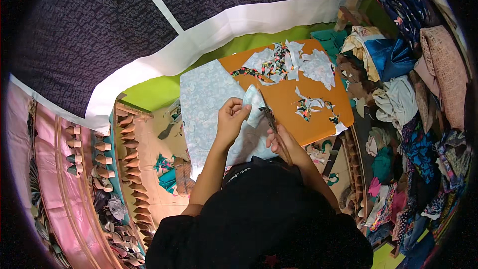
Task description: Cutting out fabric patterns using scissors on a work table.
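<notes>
While left hand [231, 123] pinches one cloth [253, 100], right hand [283, 142] holds scissors [269, 117] (one pair).

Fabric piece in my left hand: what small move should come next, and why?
Probably a small snip along its right edge: your left hand holds the fabric piece, and your right hand holds scissors that appear to be at that edge.

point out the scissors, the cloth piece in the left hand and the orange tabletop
Scissors [269, 118]: head view, on the dark blades.
Cloth piece [254, 102]: head view, on its pale middle.
Orange tabletop [284, 97]: head view, on a bare patch.
</notes>
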Available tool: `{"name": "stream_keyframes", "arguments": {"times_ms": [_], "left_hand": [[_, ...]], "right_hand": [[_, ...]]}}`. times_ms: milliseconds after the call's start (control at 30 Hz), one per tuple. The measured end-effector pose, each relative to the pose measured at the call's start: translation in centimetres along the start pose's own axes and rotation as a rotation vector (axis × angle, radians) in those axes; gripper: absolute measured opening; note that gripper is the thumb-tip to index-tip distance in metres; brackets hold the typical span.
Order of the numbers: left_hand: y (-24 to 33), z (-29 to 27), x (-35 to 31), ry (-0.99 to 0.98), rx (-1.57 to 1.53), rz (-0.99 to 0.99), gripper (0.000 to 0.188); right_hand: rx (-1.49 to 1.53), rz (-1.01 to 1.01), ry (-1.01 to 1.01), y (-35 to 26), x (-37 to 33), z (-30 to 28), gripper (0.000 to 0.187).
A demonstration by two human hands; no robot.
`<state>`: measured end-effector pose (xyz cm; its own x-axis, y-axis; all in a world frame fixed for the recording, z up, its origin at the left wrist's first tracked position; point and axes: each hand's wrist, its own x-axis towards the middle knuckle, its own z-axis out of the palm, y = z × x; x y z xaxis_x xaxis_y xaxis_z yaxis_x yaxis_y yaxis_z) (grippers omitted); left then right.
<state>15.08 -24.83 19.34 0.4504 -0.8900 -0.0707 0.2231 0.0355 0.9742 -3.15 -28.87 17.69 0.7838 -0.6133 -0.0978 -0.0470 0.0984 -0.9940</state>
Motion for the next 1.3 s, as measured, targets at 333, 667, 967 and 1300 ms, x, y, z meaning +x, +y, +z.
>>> {"name": "stream_keyframes", "arguments": {"times_ms": [333,667,967,1300], "left_hand": [[-0.8,1.5,-0.9,0.124,0.025,0.008,0.021],[-1.1,2.2,-1.7,0.188,0.122,0.051,0.022],[-1.5,2.3,-2.0,0.132,-0.005,-0.018,0.023],[-1.3,1.9,-2.1,0.148,-0.030,-0.056,0.024]], "right_hand": [[0.489,0.279,-0.109,-0.4,0.0,0.0,0.042],[-0.140,-0.096,-0.083,2.4,0.2,0.6,0.045],[0.230,0.147,-0.094,4.4,0.2,0.0,0.029],[0.014,0.175,-0.117,2.8,-0.2,-0.1,0.032]]}}
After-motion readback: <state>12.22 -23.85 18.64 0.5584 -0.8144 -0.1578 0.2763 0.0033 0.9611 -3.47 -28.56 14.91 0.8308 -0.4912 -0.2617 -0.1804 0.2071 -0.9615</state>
